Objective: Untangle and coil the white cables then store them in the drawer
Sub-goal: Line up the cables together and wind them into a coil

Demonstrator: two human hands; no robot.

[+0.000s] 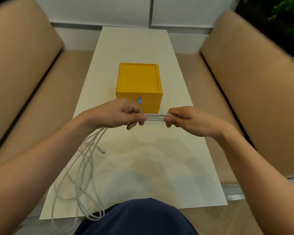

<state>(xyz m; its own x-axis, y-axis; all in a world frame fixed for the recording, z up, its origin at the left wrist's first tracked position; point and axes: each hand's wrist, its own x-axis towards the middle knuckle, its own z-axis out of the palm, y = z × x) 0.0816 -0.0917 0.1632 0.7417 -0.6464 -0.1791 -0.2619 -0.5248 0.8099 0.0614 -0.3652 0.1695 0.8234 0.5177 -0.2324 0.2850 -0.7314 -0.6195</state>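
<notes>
Between my hands runs a short, taut bundle of white cable strands (155, 117), held level above the white table (143, 48). My left hand (119, 114) grips its left end and my right hand (185, 118) pinches its right end. From under my left hand the remaining white cables (81, 167) hang in loose tangled loops down over the table's near left edge, one plug end (103, 151) lying on the tabletop. Just behind my hands stands a yellow drawer box (138, 80) with a small blue tab (139, 100) on its front; the drawers look closed.
Tan sofa cushions (24, 65) flank the narrow table on both sides, the right one (253, 73) close to my right forearm. A white wall panel lies beyond the table's far end. My dark blue clothing (137, 217) fills the bottom centre.
</notes>
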